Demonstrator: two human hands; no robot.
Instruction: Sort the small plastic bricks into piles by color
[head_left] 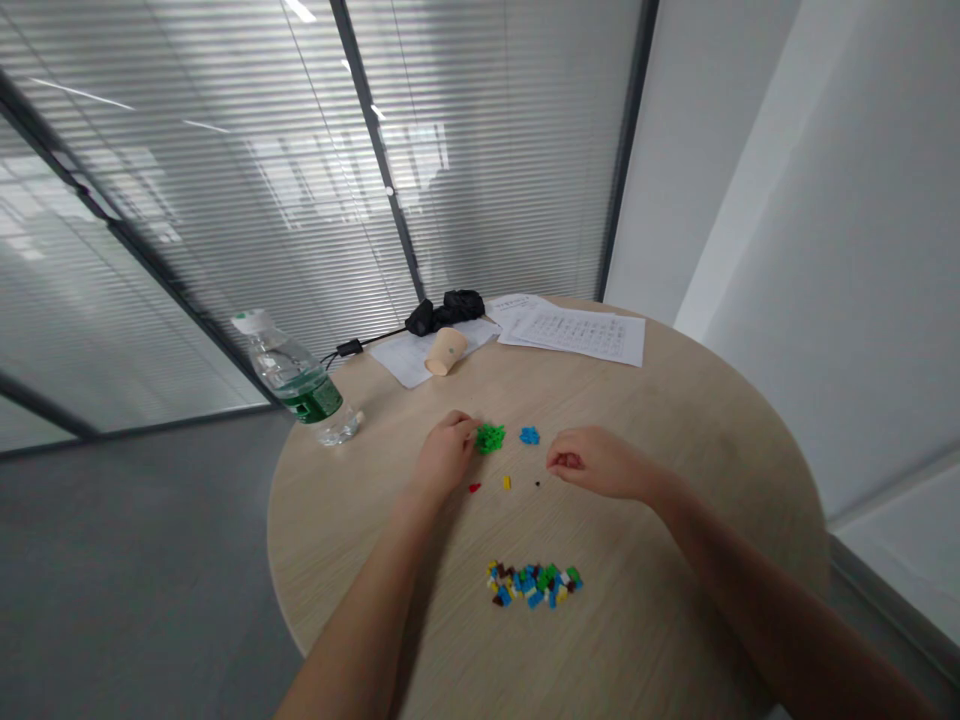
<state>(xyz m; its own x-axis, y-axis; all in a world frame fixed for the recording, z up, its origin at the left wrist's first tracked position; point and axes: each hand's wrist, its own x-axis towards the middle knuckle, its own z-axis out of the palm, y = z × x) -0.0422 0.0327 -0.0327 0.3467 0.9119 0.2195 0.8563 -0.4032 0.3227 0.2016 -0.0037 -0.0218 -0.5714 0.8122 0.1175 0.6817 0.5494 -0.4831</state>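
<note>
My left hand (448,455) rests at the left edge of a small pile of green toy bricks (490,438). Its fingers are bent together and their tips reach the pile; what they pinch, if anything, is hidden. To the right, my right hand (596,462) is closed with curled fingers, and its contents do not show. It is beside a little heap of blue bricks (529,435), apart from it. Between the hands lie a red piece (474,488), a yellow brick (507,482) and a tiny dark piece (538,484). Nearer to me spreads a mixed pile of coloured bricks (534,584).
A clear bottle with a green label (313,399) stands at the table's left edge. Toward the back are a paper cup lying on its side (445,351), a black bundle (445,311) and printed sheets (574,332). The round wooden table (675,400) borders a blind-covered glass wall.
</note>
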